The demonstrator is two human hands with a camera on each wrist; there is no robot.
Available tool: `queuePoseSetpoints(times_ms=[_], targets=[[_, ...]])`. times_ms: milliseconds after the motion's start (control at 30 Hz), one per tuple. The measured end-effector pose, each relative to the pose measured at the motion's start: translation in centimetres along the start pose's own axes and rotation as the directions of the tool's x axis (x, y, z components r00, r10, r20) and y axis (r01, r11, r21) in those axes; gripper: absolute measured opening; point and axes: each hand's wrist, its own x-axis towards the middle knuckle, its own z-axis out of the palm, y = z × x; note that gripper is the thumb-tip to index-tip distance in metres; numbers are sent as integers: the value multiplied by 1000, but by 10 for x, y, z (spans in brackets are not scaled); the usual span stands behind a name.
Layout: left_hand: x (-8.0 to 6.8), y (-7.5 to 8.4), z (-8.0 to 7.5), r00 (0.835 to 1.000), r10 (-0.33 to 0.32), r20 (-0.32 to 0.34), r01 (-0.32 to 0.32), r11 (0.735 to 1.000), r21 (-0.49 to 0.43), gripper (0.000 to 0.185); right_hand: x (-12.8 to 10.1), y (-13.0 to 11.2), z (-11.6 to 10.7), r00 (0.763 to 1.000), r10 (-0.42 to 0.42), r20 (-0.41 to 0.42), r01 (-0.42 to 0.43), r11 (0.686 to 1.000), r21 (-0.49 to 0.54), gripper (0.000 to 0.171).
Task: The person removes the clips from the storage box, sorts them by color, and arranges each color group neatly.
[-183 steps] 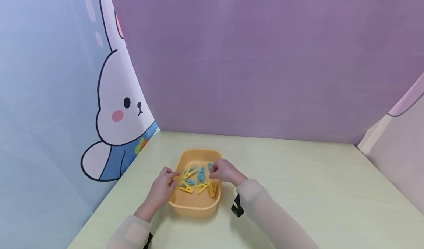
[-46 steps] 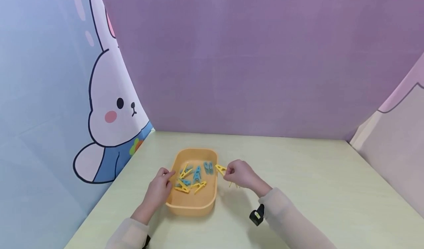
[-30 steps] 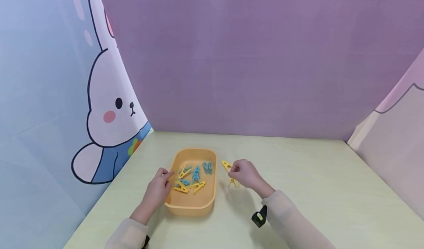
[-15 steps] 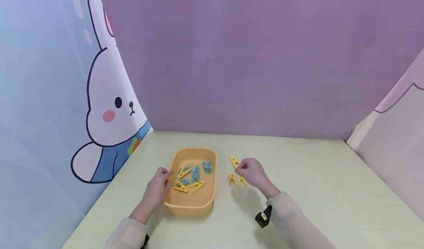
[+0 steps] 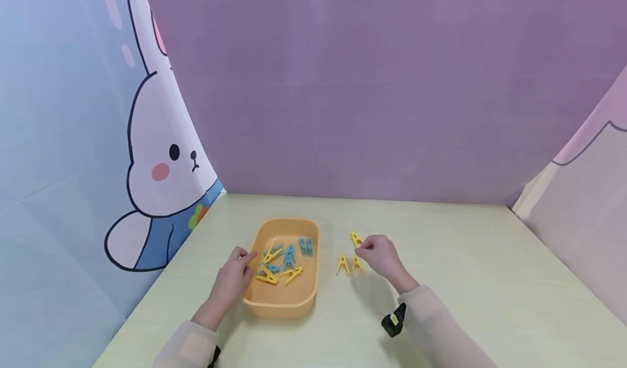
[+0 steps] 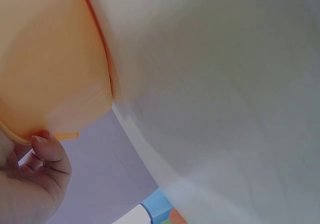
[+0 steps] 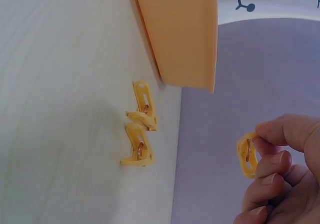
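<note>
Here the right grip (image 5: 382, 255) pinches a yellow peg (image 5: 356, 239) between thumb and finger, its visible part jutting past the fingertips, above the counter (image 5: 441, 259). Two more pegs (image 5: 343, 265) sit side by side, nearer the person. Leftward, the left grip (image 5: 232, 275) holds the rim of a tub (image 5: 281, 306) with blue pegs (image 5: 289, 257) and loose yellow ones (image 5: 293, 274) inside.

Yellow clip (image 5: 355, 239) held aloft, clips (image 5: 289, 259) in orange basket (image 5: 279, 311)

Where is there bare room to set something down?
Open: table between right hand and right wall, and the near end of the tub. Crowded: its middle, with assorted clips, and just right of it, with two yellow clips.
</note>
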Motion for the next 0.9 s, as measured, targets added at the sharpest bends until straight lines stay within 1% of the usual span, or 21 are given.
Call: queuePoseSetpoints(times_ms=[333,633,900], targets=[[-1,2,-2,1000,2,5,-2,1000,4,35,3,13,-2,999,39,-13,-39,999,-20,10],[0,3,-2,1000,0,7,0,1000,-1,35,2,30,-1,994,113,-8,-113,992,-53,16],[-1,3,-3,1000,-18,16,18,1000,-2,35,0,44,3,985,171,5,-170,983,-68,20]])
